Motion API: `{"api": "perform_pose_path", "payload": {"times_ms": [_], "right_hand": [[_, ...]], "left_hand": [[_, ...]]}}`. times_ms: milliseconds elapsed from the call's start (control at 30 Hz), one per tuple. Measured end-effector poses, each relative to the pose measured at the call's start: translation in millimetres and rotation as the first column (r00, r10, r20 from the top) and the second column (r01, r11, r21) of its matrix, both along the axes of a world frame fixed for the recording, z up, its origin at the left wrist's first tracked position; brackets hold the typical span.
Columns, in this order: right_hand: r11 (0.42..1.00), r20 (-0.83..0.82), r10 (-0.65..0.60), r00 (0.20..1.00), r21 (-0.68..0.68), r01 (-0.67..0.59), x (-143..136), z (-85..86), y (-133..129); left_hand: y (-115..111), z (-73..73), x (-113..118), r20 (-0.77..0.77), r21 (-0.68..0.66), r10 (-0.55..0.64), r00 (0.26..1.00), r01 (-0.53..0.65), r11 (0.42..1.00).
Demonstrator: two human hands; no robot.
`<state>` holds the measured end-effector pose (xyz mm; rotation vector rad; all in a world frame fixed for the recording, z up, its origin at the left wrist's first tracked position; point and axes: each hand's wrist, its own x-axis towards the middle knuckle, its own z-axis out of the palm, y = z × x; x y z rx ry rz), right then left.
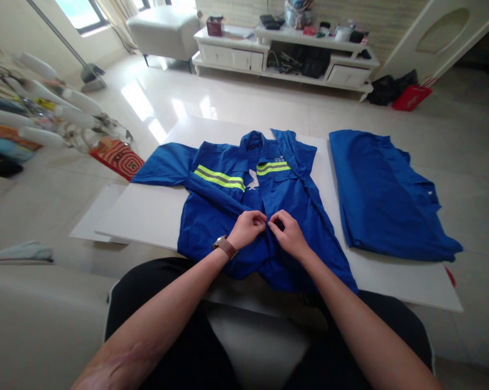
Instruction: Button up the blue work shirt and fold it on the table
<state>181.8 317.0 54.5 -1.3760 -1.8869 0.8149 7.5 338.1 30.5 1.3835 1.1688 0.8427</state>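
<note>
"Where is the jacket lying?"
"It's spreading over the white table, mid-frame, its collar pointing toward the top."
"The left hand?"
"Below centre, it's pinching the front edge, thumb and fingertips together."
"And the right hand?"
"Just beside it, also pinching cloth at the front, equally near."
"How is the front running?"
"It's running lengthwise up the frame, from between both hands to the collar. Folded blue clothing is lying at right."
</note>
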Motion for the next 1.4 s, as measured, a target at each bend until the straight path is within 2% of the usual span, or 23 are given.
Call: {"api": "perform_pose_path", "payload": {"times_ms": [100,300,467,600,867,1100,1400], "right_hand": [[1.0,-0.046,-0.005,0.999,-0.014,0.004,-1,1.5,0],[0.998,-0.076,-0.042,0.996,-0.043,0.038,0,-2.7,1],[0.994,-0.082,-0.093,0.992,-0.061,0.088,1,-8.0,2],[0.996,-0.071,-0.078,0.994,-0.037,0.075,2,-8.0,3],[0.998,0.005,-0.059,0.998,0.015,0.059,-2,-7.0,-1],[0.996,0.038,-0.053,0.998,0.075,0.05,-5,-8.8,-4],[0.994,0.01,-0.072,0.997,0.079,0.071,-5,-13.1,-3]], "left_hand": [[-1,-0.8,1,-0.018,0.003,0.024,1.0,-0.024,1.0],[1,-3.3,1,0.06,-0.024,0.043,0.997,-0.041,0.999],[3,-0.8,0,0.028,-0.013,0.021,0.999,-0.02,1.0],[2,3.0,0,0.013,-0.006,0.025,1.0,-0.025,1.0],[0,4.8,2,0.075,-0.097,0.096,0.993,-0.089,0.991],[-5,8.1,7,0.205,-0.312,0.271,0.941,-0.199,0.929],[-6,12.0,8,0.263,-0.36,0.333,0.905,-0.228,0.905]]}}
